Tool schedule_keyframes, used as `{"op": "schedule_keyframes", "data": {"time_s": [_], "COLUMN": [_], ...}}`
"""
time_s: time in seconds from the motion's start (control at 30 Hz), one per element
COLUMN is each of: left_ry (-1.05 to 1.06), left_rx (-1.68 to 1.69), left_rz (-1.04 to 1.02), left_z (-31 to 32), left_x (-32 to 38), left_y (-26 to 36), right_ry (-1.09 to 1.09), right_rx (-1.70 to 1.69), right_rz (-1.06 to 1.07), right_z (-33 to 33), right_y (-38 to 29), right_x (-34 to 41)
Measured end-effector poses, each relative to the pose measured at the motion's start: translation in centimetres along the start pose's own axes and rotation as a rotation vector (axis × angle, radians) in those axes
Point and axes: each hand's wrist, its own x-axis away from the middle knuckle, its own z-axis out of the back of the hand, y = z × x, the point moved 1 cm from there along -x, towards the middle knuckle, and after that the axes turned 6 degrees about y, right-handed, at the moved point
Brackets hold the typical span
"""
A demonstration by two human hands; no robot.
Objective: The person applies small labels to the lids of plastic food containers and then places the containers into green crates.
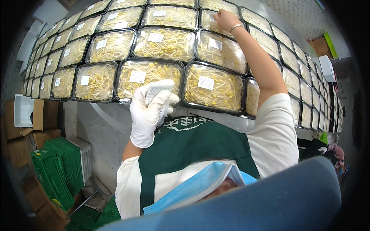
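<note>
My left hand [147,115], in a white glove, grips a folded strip of printed labels [157,93] over the front edge of a tray of soybean sprouts [150,69]. My right hand [227,20], bare and with a bracelet at the wrist, reaches far forward with curled fingers. Its fingertips touch a white label [213,17] on another sprout tray [205,24]; whether they pinch the label or only press it is hidden. Nearer to me, a labelled tray [216,92] and one behind it [219,52] lie below my right forearm. The trays are black plastic with clear covers.
Packed sprout trays stand in close rows across the metal table [267,13]. Those on the right [290,78] show no labels. Green plastic crates [57,170], cardboard boxes [46,115] and a white foam box [23,111] are at lower left. Another white box [326,68] stands at right.
</note>
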Motion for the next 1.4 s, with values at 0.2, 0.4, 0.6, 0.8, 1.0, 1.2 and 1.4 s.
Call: {"op": "schedule_keyframes", "data": {"time_s": [0.2,0.4,0.6,0.8,1.0,1.2,1.4], "left_ry": [-0.215,-0.103,0.120,-0.004,-0.069,-0.030,0.206], "left_rx": [0.225,0.220,-0.105,-0.163,0.027,0.182,0.110], "left_rz": [-0.082,0.047,0.161,-0.029,-0.149,-0.075,-0.153], "left_z": [2.5,2.2,-0.4,-2.4,-4.3,-7.2,-10.1], "left_x": [-0.7,-1.2,-0.9,1.2,4.9,3.9,3.9], "left_y": [-0.3,0.8,1.1,-0.6,-3.1,-2.5,-3.1], "right_ry": [-0.135,-0.748,-0.246,0.148,0.015,-0.499,-0.522], "right_rx": [0.336,-0.948,-1.187,-0.190,0.161,-0.973,-1.425], "right_rz": [-0.162,0.315,0.800,-0.032,-0.159,0.398,0.800], "right_z": [1.4,6.6,6.6,-6.9,-2.8,1.3,10.6], "right_y": [1.2,-13.5,-13.5,7.7,4.7,-1.3,-4.9], "right_x": [-0.3,11.5,11.6,-15.2,-10.9,0.0,16.6]}}
